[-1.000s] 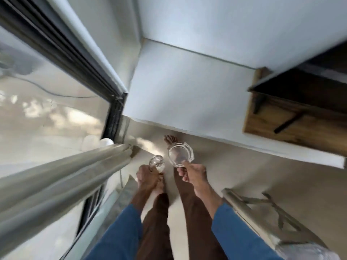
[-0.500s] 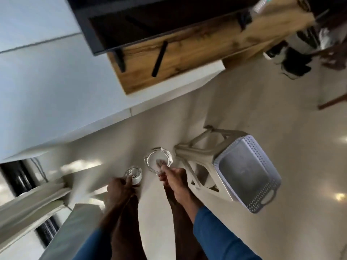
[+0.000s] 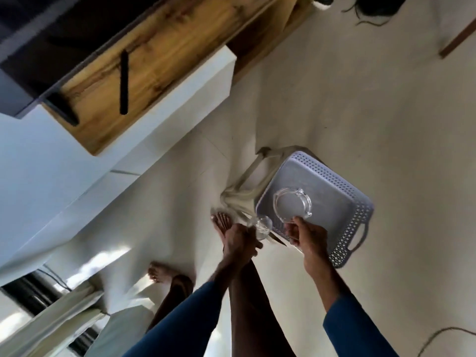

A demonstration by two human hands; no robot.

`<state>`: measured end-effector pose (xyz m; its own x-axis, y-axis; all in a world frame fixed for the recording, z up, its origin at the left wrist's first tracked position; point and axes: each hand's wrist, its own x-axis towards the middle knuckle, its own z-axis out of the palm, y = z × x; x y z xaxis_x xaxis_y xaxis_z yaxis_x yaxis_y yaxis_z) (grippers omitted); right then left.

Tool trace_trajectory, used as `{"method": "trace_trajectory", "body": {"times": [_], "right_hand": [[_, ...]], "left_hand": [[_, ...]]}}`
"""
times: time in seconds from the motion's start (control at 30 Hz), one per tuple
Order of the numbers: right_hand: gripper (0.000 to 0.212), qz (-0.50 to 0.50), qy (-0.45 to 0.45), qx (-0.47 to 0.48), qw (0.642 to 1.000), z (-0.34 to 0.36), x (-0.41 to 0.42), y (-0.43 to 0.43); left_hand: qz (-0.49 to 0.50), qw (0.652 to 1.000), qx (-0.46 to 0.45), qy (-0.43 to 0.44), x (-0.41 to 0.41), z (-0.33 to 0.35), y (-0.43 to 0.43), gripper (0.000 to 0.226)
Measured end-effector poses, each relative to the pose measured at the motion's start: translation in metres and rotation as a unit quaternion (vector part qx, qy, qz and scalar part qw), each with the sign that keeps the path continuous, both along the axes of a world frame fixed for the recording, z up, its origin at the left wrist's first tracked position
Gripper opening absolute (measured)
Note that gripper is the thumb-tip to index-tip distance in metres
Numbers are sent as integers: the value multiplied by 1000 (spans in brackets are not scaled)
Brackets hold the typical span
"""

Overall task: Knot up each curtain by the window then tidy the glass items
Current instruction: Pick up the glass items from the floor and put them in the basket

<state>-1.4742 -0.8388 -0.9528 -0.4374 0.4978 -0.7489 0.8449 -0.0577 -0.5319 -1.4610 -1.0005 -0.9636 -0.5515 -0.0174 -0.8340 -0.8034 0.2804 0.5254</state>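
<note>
My right grip [image 3: 307, 238] pinches the glass ashtray [image 3: 292, 202] by its rim over the grey perforated tray [image 3: 332, 184] at centre right, my left grip [image 3: 239, 240] wraps the small glass [image 3: 262, 225] just beside it, ready to set both inside.

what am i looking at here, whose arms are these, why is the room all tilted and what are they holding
There is no machine here: a person wears a wide-angle camera on the head, looking down at their own arms, so the room looks tilted. All pictures come from that one camera. The right hand pinches the rim of a round glass dish, seen over a grey perforated tray that sits on a pale stool; whether the dish touches the tray I cannot tell. The left hand grips a small glass beside the tray's near edge. Below is the pale floor; a wooden cabinet is at the top left, a curtain at the bottom left.
</note>
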Motion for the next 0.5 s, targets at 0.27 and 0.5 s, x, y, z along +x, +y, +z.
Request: {"method": "trace_trajectory", "body": {"times": [0.27,0.5], "right_hand": [[24,-98,-74,-56,991,-56,-28,49],[18,-107,-67,-48,991,-71,-60,69]], "left_hand": [[-12,996,-53,-66,-42,-28,68,41],[68,992,-38,-99,-79,-57,106,32]]}}
